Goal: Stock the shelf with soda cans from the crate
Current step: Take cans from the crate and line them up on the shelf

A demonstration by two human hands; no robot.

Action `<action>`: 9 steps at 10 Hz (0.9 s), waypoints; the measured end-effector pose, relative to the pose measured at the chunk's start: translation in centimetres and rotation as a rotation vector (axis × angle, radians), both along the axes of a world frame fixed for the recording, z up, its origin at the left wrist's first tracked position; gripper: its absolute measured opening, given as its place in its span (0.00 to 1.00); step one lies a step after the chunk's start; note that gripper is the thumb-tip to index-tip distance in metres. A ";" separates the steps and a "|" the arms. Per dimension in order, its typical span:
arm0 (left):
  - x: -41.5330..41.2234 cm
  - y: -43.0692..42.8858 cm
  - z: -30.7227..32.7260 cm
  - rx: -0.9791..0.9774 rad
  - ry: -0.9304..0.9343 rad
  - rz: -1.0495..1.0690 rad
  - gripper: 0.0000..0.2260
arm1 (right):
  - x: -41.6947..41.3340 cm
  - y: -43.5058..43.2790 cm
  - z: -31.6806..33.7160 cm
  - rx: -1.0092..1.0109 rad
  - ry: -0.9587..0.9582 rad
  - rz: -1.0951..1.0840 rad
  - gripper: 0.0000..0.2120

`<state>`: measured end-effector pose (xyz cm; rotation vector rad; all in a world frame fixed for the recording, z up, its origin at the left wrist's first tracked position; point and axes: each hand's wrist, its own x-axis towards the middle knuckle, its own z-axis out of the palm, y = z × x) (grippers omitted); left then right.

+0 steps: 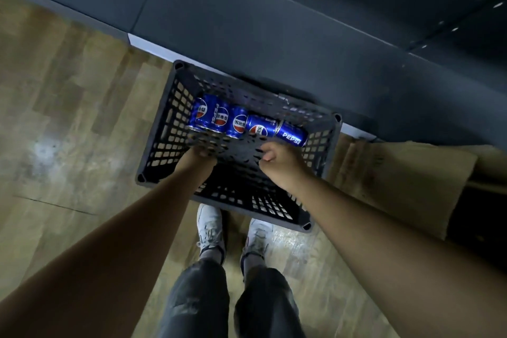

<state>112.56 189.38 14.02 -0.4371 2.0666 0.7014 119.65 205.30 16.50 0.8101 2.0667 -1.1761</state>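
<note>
5 soda cans [240, 124] lie along the far wall of the crate [162, 132], just beyond both hands. The right hand [278, 160] is curled and empty. The left hand [201, 152] hides its fingers, so I cannot tell.

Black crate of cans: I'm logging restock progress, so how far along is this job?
Done: nothing that shows; no can appears on the dark grey shelf unit. In hand: the left hand and the curled, empty right hand reach into the black perforated plastic crate, neither visibly holding a can. To do: all five blue Pepsi cans lie on their sides along its far wall.
</note>
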 end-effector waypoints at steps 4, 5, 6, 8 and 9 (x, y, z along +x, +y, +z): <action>-1.4 -2.6 -13.6 -0.107 -0.025 -0.142 0.11 | -2.5 -2.3 -14.3 -0.003 -0.150 0.132 0.23; -1.4 -3.3 -17.0 -0.062 -0.049 -0.035 0.15 | -2.9 -3.6 -17.8 -0.026 -0.154 0.073 0.23; -1.1 -3.7 -20.4 -0.023 -0.110 0.013 0.16 | -3.6 -4.3 -21.3 -0.036 -0.150 -0.031 0.22; -0.5 -3.6 -26.5 0.031 -0.102 -0.020 0.14 | -4.0 -5.9 -28.3 -0.020 -0.129 -0.183 0.22; -0.8 -2.3 -29.4 0.075 -0.077 -0.067 0.14 | -4.8 -6.3 -31.9 -0.013 -0.049 -0.330 0.23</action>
